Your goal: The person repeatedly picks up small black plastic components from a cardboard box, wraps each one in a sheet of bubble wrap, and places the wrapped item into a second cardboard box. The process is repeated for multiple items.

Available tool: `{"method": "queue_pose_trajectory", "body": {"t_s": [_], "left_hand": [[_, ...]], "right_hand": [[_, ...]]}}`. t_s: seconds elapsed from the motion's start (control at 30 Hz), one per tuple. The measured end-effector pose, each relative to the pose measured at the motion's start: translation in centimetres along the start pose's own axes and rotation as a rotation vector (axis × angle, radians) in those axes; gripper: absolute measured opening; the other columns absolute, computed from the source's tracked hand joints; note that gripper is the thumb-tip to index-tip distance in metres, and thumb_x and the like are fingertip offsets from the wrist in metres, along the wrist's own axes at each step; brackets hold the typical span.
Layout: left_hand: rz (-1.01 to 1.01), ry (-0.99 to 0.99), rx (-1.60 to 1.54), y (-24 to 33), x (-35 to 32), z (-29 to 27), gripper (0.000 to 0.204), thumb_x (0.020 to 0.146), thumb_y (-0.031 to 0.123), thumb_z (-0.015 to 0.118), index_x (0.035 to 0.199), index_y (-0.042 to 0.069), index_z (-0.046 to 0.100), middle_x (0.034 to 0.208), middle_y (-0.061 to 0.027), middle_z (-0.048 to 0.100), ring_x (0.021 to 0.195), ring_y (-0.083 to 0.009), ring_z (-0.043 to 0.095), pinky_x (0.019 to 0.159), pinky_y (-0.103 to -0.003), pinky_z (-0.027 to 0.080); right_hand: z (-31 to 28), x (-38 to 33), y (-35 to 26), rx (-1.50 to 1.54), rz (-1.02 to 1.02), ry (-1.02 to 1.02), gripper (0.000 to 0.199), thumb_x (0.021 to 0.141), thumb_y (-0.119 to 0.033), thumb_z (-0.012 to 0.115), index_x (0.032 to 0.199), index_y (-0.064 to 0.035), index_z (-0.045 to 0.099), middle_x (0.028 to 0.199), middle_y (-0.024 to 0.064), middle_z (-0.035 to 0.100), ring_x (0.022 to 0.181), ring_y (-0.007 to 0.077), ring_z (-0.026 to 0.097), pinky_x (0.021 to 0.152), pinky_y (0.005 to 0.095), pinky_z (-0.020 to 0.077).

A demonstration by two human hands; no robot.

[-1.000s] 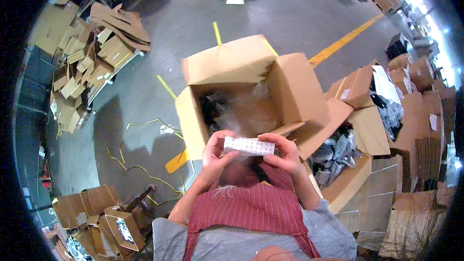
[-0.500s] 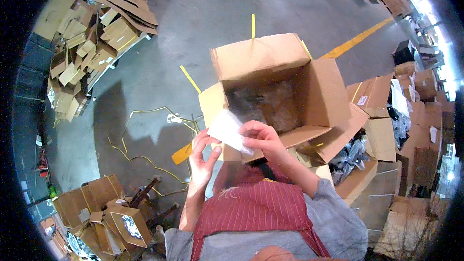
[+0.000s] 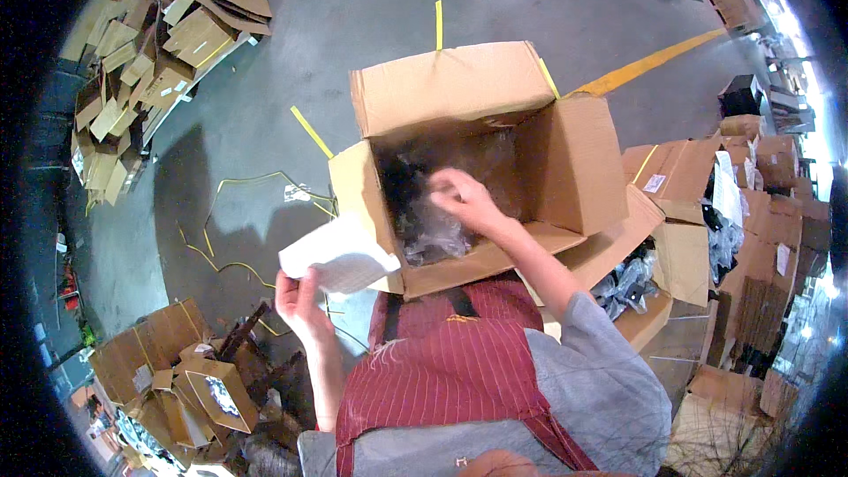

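Observation:
My left hand (image 3: 305, 305) pinches a folded white sheet of paper (image 3: 336, 252), which it keeps at the left side of a large open cardboard box (image 3: 455, 93). The box stands in front of me with its flaps spread outward. Over its opening is my right hand (image 3: 466, 203), fingers bent and smeared by motion, so whether they grip anything does not show. Beneath that hand lie clear plastic bags (image 3: 437, 243) inside the box; what they contain is too dark to make out.
On my right stand more open cartons (image 3: 685, 252) with plastic-wrapped items (image 3: 632, 283). A heap of flattened cardboard (image 3: 168, 62) is at far left, another pile of boxes (image 3: 168, 353) at near left. Loose yellow strapping (image 3: 225, 181) lies on the floor.
Both hands were together at the paper. My right hand has let go and moved over the box opening, while my left has carried the paper left.

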State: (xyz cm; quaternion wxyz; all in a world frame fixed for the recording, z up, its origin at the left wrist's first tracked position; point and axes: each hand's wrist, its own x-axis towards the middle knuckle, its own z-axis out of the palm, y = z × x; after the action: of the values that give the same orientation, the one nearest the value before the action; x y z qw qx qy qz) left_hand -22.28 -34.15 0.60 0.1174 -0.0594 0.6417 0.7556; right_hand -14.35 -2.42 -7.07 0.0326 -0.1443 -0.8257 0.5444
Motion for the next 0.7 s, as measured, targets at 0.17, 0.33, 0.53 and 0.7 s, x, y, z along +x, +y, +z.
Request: {"method": "queue_pose_trajectory", "body": {"t_s": [0.17,0.33,0.53,0.7], "left_hand": [[0.004,0.127,-0.203,-0.7,-0.1,1.2,0.024,0.091,0.003,0.062,0.115,-0.001,0.058,0.111,-0.009,0.065,0.102,-0.0159,0.06,0.094,-0.032,0.045],[-0.031,0.111,-0.157,-2.5,-1.7,3.5,0.02,0.093,0.004,0.06,0.112,0.0,0.057,0.109,-0.0079,0.063,0.102,-0.0157,0.059,0.094,-0.031,0.043],[-0.01,0.222,-0.14,-2.3,-3.4,3.5,0.021,0.092,0.005,0.061,0.112,0.0,0.057,0.11,-0.0083,0.064,0.102,-0.0165,0.059,0.094,-0.033,0.045],[-0.018,0.25,-0.16,-3.0,-4.5,4.1,0.021,0.092,0.005,0.061,0.112,0.0,0.057,0.11,-0.0086,0.063,0.103,-0.0165,0.059,0.095,-0.033,0.045]], "right_hand": [[0.3,-2.7,3.7,-0.612,0.35,-0.493,0.087,0.078,-0.048,0.075,0.136,0.0031,0.037,0.127,0.0273,0.05,0.111,0.0436,0.059,0.088,0.0495,0.0527],[3.3,-1.6,8.9,-0.653,0.156,-0.67,0.035,0.086,-0.035,0.057,0.11,-0.0098,0.061,0.095,0.0182,0.069,0.091,0.039,0.067,0.076,0.0511,0.0551],[-8.0,1.0,14.1,-1.258,0.354,-0.659,0.026,0.082,-0.025,0.062,0.102,-0.0135,0.075,0.112,0.0115,0.07,0.101,0.0277,0.067,0.088,0.0488,0.0503],[-7.5,2.2,13.1,-1.189,0.029,-0.683,0.027,0.082,-0.017,0.059,0.105,-0.0098,0.072,0.107,0.0137,0.071,0.096,0.0313,0.069,0.078,0.0499,0.0555]]}}
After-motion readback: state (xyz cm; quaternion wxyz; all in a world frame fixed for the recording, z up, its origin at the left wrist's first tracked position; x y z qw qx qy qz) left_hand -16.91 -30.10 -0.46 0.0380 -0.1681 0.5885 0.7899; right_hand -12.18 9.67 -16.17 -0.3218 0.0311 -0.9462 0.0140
